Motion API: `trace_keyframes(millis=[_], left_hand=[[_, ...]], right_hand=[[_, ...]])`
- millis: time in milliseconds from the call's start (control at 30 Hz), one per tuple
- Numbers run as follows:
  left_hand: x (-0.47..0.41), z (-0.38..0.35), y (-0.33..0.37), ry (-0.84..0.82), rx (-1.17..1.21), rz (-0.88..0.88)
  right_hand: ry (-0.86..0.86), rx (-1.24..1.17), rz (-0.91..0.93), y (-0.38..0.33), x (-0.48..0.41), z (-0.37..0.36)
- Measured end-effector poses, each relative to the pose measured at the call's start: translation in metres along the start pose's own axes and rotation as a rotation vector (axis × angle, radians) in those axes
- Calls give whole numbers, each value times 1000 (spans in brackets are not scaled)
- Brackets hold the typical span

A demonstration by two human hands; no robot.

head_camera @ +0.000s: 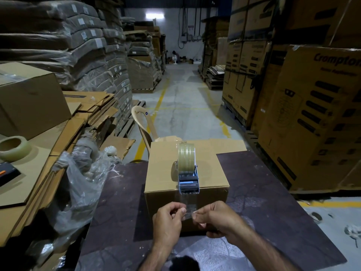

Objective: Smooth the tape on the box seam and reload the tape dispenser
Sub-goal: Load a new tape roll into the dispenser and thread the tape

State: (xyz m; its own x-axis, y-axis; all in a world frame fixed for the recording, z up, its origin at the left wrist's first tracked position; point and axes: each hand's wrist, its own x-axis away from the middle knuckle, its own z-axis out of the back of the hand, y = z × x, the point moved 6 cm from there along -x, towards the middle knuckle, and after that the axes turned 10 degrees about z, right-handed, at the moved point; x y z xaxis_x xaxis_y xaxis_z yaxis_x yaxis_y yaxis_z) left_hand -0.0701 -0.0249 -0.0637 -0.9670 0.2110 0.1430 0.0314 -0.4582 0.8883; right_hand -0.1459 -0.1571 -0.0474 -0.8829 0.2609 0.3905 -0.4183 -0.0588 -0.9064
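Seen bare from forearm to fingertip: left hand (167, 220) and right hand (215, 217), without gloves, rings, watch or sleeves; nails trimmed short.

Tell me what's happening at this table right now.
A person is working on a cardboard box that sits on a dark table. A tape dispenser loaded with a clear roll rests on top of the box at its near edge. Both hands are pinching the free end of the tape pulled down in front of the box: the left hand on one side, the right hand on the other. A spare tape roll lies on flattened cardboard to the left.
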Motion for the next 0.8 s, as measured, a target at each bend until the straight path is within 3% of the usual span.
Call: trace_keyframes(millis=[800], left_hand=[[4, -2, 6, -9, -5, -27]], right_hand=[[343, 28, 204, 3, 6, 1]])
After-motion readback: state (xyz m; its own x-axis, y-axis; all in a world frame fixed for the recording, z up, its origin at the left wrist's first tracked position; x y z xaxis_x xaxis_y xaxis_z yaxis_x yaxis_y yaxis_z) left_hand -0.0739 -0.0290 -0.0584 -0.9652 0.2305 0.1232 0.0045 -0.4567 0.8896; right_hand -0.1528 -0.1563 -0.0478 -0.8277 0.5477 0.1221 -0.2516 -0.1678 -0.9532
